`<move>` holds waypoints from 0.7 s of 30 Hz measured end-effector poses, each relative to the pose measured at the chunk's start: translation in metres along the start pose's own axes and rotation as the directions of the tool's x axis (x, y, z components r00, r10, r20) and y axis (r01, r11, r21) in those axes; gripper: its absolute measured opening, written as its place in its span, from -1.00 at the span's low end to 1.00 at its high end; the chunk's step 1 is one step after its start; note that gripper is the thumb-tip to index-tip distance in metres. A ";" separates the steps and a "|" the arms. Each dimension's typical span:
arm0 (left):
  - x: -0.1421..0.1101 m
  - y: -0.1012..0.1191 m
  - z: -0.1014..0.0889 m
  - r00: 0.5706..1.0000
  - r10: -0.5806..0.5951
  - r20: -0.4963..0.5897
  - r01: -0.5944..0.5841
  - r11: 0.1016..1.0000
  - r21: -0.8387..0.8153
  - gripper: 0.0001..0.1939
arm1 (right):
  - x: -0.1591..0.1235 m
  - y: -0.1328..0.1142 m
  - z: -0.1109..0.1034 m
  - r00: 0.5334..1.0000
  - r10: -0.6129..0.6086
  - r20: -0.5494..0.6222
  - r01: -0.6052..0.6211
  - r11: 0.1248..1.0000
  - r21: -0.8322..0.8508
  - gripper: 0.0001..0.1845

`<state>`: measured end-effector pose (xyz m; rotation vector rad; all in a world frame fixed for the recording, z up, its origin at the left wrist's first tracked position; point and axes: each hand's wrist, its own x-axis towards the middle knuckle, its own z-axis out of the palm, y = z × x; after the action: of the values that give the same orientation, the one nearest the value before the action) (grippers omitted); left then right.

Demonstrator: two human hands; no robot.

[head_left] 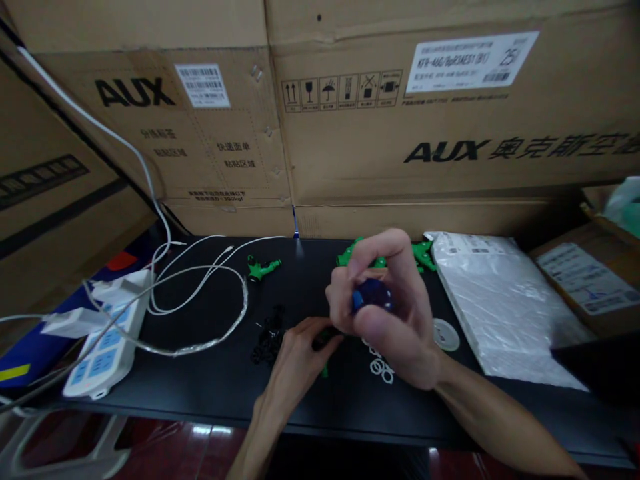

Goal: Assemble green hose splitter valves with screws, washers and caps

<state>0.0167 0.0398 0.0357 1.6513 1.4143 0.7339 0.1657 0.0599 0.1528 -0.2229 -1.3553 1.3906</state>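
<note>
My right hand [393, 313] is wrapped round the dark blue handle of a screwdriver [373, 295], seen end-on; its shaft is hidden. Lower and to the left, my left hand [303, 350] has thumb and fingers closed on a green plastic part [325, 371], mostly covered by the fingers. Beside the left hand lies a heap of small black parts [269, 337]. Several white rings [381, 369] lie under the right hand. A green branched fitting [263, 267] stands farther back, and more green fittings [424, 255] show behind the right hand.
Large cardboard boxes [340, 153] wall off the back of the black table [200, 383]. At left lie a white power strip [107, 343] and looping cables [245, 300]. A white plastic package [495, 307], a round white disc [445, 335] and an open carton [590, 267] are at right.
</note>
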 end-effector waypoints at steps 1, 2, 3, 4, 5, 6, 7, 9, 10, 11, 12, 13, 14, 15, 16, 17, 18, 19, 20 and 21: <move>0.000 -0.002 0.002 1.000 0.020 -0.001 -0.020 1.000 0.015 -0.82 | 0.001 0.000 -0.002 1.000 0.009 0.011 -0.009 1.000 0.002 -0.89; 0.000 -0.005 0.003 0.999 0.047 -0.009 -0.046 0.998 0.038 -0.81 | 0.001 0.000 -0.004 1.000 0.020 0.020 -0.020 1.000 -0.002 -0.79; 0.001 -0.007 0.005 0.997 0.075 -0.019 -0.073 0.995 0.065 -0.80 | 0.001 0.000 -0.006 0.999 0.024 0.024 -0.024 1.000 -0.013 -0.72; 0.001 -0.008 0.006 0.995 0.099 -0.029 -0.096 0.991 0.092 -0.81 | 0.001 0.000 -0.007 1.000 0.016 0.016 -0.016 0.999 -0.029 -0.71; 0.001 -0.010 0.006 0.992 0.118 -0.037 -0.113 0.987 0.116 -0.83 | 0.001 0.000 -0.007 1.000 -0.005 0.005 0.006 0.999 -0.046 -0.77; 0.001 -0.010 0.006 0.991 0.130 -0.040 -0.123 0.984 0.131 -0.84 | 0.001 0.000 -0.006 0.999 -0.033 0.001 0.033 0.998 -0.055 -0.86; 0.000 -0.010 0.006 0.990 0.133 -0.040 -0.127 0.982 0.137 -0.85 | 0.000 0.001 -0.005 0.998 -0.058 0.007 0.059 0.997 -0.056 -0.94; 0.000 -0.009 0.006 0.990 0.135 -0.037 -0.129 0.982 0.137 -0.86 | -0.001 0.000 -0.003 0.998 -0.060 0.012 0.060 0.997 -0.040 -0.85; -0.001 -0.008 0.005 0.989 0.141 -0.042 -0.134 0.982 0.135 -0.86 | -0.001 0.000 -0.002 0.999 -0.039 0.012 0.039 0.999 -0.023 -0.78; -0.001 -0.007 0.006 0.987 0.152 -0.052 -0.144 0.981 0.132 -0.86 | -0.001 -0.002 -0.001 1.000 -0.010 0.013 0.010 1.000 -0.001 -0.73; -0.001 -0.007 0.006 0.984 0.165 -0.067 -0.155 0.979 0.129 -0.85 | -0.001 -0.003 -0.001 1.000 0.016 0.021 -0.016 1.000 0.024 -0.70; -0.001 -0.007 0.007 0.980 0.179 -0.083 -0.167 0.978 0.126 -0.85 | -0.001 -0.005 -0.002 0.999 0.044 0.031 -0.045 0.998 0.038 -0.73; -0.002 -0.007 0.008 0.977 0.191 -0.099 -0.179 0.976 0.123 -0.84 | -0.001 -0.007 -0.004 0.997 0.064 0.044 -0.066 0.997 0.045 -0.81; -0.002 -0.007 0.009 0.973 0.201 -0.113 -0.187 0.975 0.122 -0.83 | -0.001 -0.010 -0.005 0.995 0.080 0.057 -0.083 0.995 0.047 -0.90; -0.002 -0.008 0.010 0.971 0.207 -0.120 -0.193 0.973 0.123 -0.83 | -0.001 -0.011 -0.007 0.993 0.104 0.064 -0.107 0.993 0.044 -0.84; -0.001 -0.008 0.011 0.969 0.212 -0.124 -0.196 0.972 0.127 -0.84 | 0.000 -0.012 -0.008 0.990 0.131 0.057 -0.134 0.990 0.038 -0.75; -0.001 -0.009 0.012 0.967 0.216 -0.134 -0.198 0.971 0.132 -0.85 | 0.000 -0.012 -0.009 0.988 0.152 0.039 -0.153 0.988 0.030 -0.70; -0.001 -0.010 0.013 0.966 0.216 -0.144 -0.197 0.971 0.136 -0.87 | 0.000 -0.011 -0.010 0.989 0.143 0.019 -0.144 0.989 0.026 -0.72; -0.001 -0.010 0.013 0.964 0.214 -0.154 -0.194 0.971 0.137 -0.89 | 0.000 -0.009 -0.009 0.995 0.103 0.012 -0.103 0.994 0.023 -0.79; -0.002 -0.011 0.014 0.964 0.210 -0.164 -0.189 0.973 0.136 -0.91 | 0.000 -0.006 -0.008 0.999 0.051 0.007 -0.051 0.999 0.017 -0.89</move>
<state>0.0223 0.0357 0.0196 1.8800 1.4517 0.9478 0.1751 0.0632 0.1551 -0.2426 -1.3510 1.4460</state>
